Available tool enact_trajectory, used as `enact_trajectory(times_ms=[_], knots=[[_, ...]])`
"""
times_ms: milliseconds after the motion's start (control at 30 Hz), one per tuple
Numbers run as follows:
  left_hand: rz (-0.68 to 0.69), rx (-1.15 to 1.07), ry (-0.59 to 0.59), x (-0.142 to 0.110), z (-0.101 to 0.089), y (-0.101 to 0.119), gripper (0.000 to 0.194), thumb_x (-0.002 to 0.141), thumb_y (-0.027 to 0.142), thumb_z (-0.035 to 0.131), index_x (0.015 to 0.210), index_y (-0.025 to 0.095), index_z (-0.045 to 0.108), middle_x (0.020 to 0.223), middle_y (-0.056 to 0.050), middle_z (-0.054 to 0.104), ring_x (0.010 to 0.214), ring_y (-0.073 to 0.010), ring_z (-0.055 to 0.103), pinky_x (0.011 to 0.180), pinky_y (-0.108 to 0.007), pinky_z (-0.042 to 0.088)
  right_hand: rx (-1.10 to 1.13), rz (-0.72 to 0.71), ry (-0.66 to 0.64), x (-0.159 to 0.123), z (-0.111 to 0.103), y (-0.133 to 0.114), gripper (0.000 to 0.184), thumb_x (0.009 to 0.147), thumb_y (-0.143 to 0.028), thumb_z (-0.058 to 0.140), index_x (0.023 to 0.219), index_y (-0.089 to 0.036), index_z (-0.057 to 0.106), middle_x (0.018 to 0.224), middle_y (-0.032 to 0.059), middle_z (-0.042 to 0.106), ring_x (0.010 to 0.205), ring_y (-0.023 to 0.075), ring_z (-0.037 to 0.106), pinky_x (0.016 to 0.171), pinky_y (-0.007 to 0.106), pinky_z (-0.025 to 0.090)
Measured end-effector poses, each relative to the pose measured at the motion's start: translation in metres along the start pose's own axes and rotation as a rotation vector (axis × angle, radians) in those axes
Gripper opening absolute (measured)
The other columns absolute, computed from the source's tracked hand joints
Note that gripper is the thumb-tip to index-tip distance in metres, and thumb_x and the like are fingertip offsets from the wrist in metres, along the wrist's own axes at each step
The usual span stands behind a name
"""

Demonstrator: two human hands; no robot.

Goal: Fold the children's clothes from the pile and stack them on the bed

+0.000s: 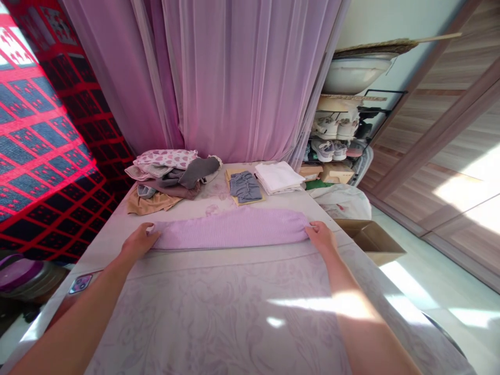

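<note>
A lavender ribbed-knit garment (230,229) lies stretched across the table in a long, flat, folded strip. Its left end is pinched by my left hand (140,240), with the fingertips at the edge of the cloth. At the opposite end, my right hand (322,237) grips the gathered corner between thumb and fingers. Just beyond the garment sit folded grey shorts (245,187) on a yellow folded cloth (239,201). Beside them is a stack of folded white cloth (279,177).
Loose clothes (175,179) are heaped at the table's far left. A phone (80,284) rests near my left forearm. Past the right edge stand an open cardboard box (369,239) and a shoe rack (332,138). Purple curtains (250,78) hang behind the table (219,312).
</note>
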State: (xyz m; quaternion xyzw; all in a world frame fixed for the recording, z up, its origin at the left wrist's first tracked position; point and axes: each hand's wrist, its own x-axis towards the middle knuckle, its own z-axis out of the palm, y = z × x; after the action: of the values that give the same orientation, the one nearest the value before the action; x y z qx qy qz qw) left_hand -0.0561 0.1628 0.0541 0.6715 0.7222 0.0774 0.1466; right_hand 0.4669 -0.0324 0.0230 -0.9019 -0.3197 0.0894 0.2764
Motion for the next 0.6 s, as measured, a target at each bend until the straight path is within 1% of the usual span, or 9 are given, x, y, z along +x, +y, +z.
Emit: enact_trajectory(times_ms=[100,233,300,333,400,467,500,533,600], knots=[[-0.033,0.010,-0.048,-0.003,-0.001,0.003,0.058,0.085,0.045,0.053,0.134,0.014,0.049,0.115,-0.016,0.069,0.104,-0.0288,0.068,0.084,-0.035,0.051,-0.014,0.011,-0.001,0.002,-0.001,-0.003,0.037,0.081,-0.034,0.058,0.115,-0.019,0.064,0.093,0.0050,0.072,0.088,0.0210,0.065,0.072,0.028,0.045],[-0.045,0.021,-0.083,-0.006,-0.006,0.002,0.055,0.087,0.042,0.052,0.136,0.017,0.048,0.118,-0.015,0.068,0.103,-0.0273,0.068,0.084,-0.035,0.051,-0.059,0.043,-0.029,0.001,-0.006,-0.007,0.039,0.084,-0.035,0.055,0.119,-0.020,0.063,0.101,0.0062,0.071,0.093,0.0222,0.065,0.078,0.031,0.046],[-0.040,0.048,-0.067,-0.010,-0.008,0.001,0.057,0.087,0.043,0.051,0.137,0.016,0.047,0.122,-0.016,0.066,0.104,-0.0277,0.067,0.085,-0.036,0.052,-0.098,0.045,-0.043,-0.001,-0.008,-0.009,0.041,0.085,-0.035,0.053,0.122,-0.020,0.061,0.109,0.0079,0.069,0.098,0.0234,0.064,0.082,0.033,0.046],[-0.017,0.080,-0.034,-0.014,-0.008,0.002,0.057,0.087,0.043,0.050,0.138,0.016,0.047,0.126,-0.017,0.063,0.106,-0.0286,0.066,0.087,-0.037,0.052,-0.120,0.035,-0.032,-0.004,-0.009,-0.010,0.042,0.086,-0.034,0.052,0.124,-0.019,0.060,0.114,0.0095,0.067,0.102,0.0243,0.063,0.085,0.035,0.046],[0.099,0.173,0.075,-0.023,-0.008,0.009,0.054,0.088,0.040,0.048,0.137,0.017,0.049,0.136,-0.017,0.056,0.114,-0.0312,0.062,0.093,-0.042,0.049,-0.164,-0.033,0.041,-0.011,-0.009,-0.017,0.045,0.086,-0.032,0.050,0.129,-0.018,0.058,0.128,0.0130,0.060,0.113,0.0269,0.058,0.092,0.039,0.044],[0.297,0.258,0.165,-0.035,-0.001,0.024,0.049,0.089,0.036,0.046,0.134,0.019,0.054,0.142,-0.014,0.052,0.124,-0.0323,0.054,0.102,-0.045,0.043,-0.198,-0.182,0.129,-0.023,-0.004,-0.032,0.047,0.087,-0.030,0.048,0.131,-0.017,0.056,0.141,0.0150,0.050,0.125,0.0297,0.048,0.099,0.044,0.040],[0.401,0.280,0.175,-0.041,0.005,0.034,0.046,0.089,0.035,0.046,0.132,0.021,0.057,0.143,-0.012,0.051,0.129,-0.0317,0.050,0.107,-0.045,0.039,-0.212,-0.279,0.150,-0.031,0.001,-0.041,0.046,0.088,-0.029,0.046,0.132,-0.018,0.056,0.146,0.0147,0.045,0.130,0.0308,0.043,0.103,0.046,0.037],[0.504,0.286,0.157,-0.048,0.013,0.046,0.045,0.090,0.036,0.045,0.130,0.021,0.058,0.144,-0.011,0.052,0.133,-0.0303,0.046,0.111,-0.044,0.034,-0.221,-0.386,0.134,-0.040,0.008,-0.052,0.046,0.089,-0.029,0.045,0.133,-0.019,0.055,0.148,0.0142,0.043,0.134,0.0307,0.039,0.105,0.047,0.034],[0.626,0.281,0.087,-0.060,0.032,0.070,0.046,0.092,0.040,0.044,0.132,0.024,0.058,0.147,-0.008,0.050,0.139,-0.0298,0.039,0.116,-0.046,0.026,-0.261,-0.582,0.013,-0.058,0.026,-0.075,0.046,0.092,-0.033,0.042,0.136,-0.022,0.054,0.152,0.0115,0.040,0.138,0.0299,0.033,0.110,0.048,0.027]])
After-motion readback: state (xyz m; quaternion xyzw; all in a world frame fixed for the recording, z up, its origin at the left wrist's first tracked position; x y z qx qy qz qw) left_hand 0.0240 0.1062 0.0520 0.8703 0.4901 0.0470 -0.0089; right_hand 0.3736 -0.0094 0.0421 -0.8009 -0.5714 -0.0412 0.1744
